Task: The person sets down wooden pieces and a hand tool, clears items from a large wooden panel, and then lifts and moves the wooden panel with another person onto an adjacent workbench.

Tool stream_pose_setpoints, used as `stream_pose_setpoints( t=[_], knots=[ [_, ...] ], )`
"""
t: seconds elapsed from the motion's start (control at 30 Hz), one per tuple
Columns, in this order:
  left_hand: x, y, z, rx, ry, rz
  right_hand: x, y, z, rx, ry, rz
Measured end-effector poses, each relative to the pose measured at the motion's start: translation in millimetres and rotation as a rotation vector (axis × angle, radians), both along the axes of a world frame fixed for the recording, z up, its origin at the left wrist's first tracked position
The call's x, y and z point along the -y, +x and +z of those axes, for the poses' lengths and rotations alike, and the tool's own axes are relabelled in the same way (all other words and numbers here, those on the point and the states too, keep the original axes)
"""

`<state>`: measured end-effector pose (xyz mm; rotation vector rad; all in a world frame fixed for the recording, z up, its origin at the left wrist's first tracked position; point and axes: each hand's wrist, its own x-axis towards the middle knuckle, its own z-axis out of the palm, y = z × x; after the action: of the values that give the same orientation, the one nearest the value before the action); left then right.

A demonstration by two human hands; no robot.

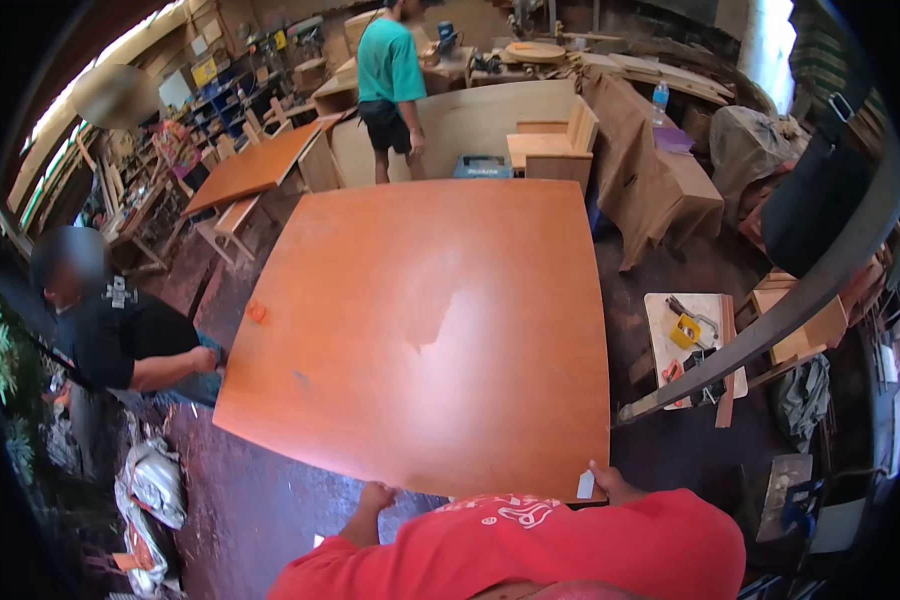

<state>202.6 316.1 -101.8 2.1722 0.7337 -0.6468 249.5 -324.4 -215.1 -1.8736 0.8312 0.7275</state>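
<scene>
Clearly, orange panel (510, 270): mid-scene, a co-worker (120, 330) at its left edge.
Left hand (376, 495): curled closed on the panel's near edge.
Right hand (612, 484): closed round the near right corner, beside a white tag (585, 486).

Woodworking shop: stocked with planks (670, 80), light wooden furniture piece (560, 150), blue Makita case (483, 167), and hand tools (685, 331) on small worktable (658, 320).
</scene>
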Motion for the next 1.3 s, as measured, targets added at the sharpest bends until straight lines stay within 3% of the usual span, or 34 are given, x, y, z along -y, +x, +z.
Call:
stream_pose_setpoints(
  t=[0.07, 0.1, 0.13, 0.17, 0.2, 0.23, 0.27, 0.37, 0.43, 0.47, 0.53, 0.57, 0.63, 0.73, 0.87, 0.93, 1.07, 1.17, 1.3],
  knots=[
    [3, 1, 11, -0.014, -0.011, 0.039, -1, -2, 11, 0.009, 0.036, -0.027],
    [-21, -4, -26, 0.0, 0.227, -0.435, -6, 0, 20, 0.041, 0.08, -0.074],
    [-19, -5, -11, 0.011, 0.442, -0.739, -6, -1, 23, 0.018, 0.071, -0.052],
    [-20, -7, -14, -0.143, 0.246, -0.35, -6, -1, 25, 0.0, 0.064, -0.067],
    [-33, -17, -46, -0.048, 0.156, -0.115, -9, 3, 29, -0.015, 0.058, -0.082],
    [-36, -22, -66, 0.157, 0.251, 0.081, -12, 4, 42, -0.045, -0.019, -0.082],
    [-32, -25, -65, 0.34, 0.413, 0.025, -14, 4, 48, -0.056, -0.025, -0.063],
    [-35, -18, -69, 0.187, 0.277, 0.234, -15, 5, 50, -0.047, 0.037, -0.088],
    [-29, -10, -65, 0.195, 0.086, 0.621, -8, 3, 30, -0.058, 0.048, -0.193],
    [-25, -4, -52, 0.189, 0.087, 0.634, -11, 5, 44, -0.063, 0.045, -0.18],
    [-15, 10, -16, 0.178, -0.183, 0.883, -40, 18, 119, -0.136, -0.012, -0.16],
    [-12, 15, -18, 0.182, -0.181, 0.89, -21, 8, 72, -0.044, 0.071, -0.187],
    [-11, 27, -21, 0.111, -0.116, 1.147, -23, 8, 77, -0.022, 0.045, -0.185],
    [6, 39, 9, 0.109, -0.282, 1.296, -22, 5, 68, 0.004, -0.014, -0.226],
    [-4, 32, -40, 0.25, -0.521, 1.428, -25, 3, 71, 0.056, 0.163, -0.389],
    [-3, 27, -50, 0.282, -0.555, 1.495, -24, 3, 68, 0.171, 0.275, -0.421],
    [-6, 26, -64, 0.392, -0.66, 1.566, -28, 7, 77, 0.208, 0.23, -0.387],
    [5, 35, -37, 0.389, -0.632, 1.598, -27, 7, 73, 0.217, 0.227, -0.368],
    [3, 32, -45, 0.406, -0.622, 1.6, -25, 5, 75, 0.146, 0.243, -0.375]
  ],
)
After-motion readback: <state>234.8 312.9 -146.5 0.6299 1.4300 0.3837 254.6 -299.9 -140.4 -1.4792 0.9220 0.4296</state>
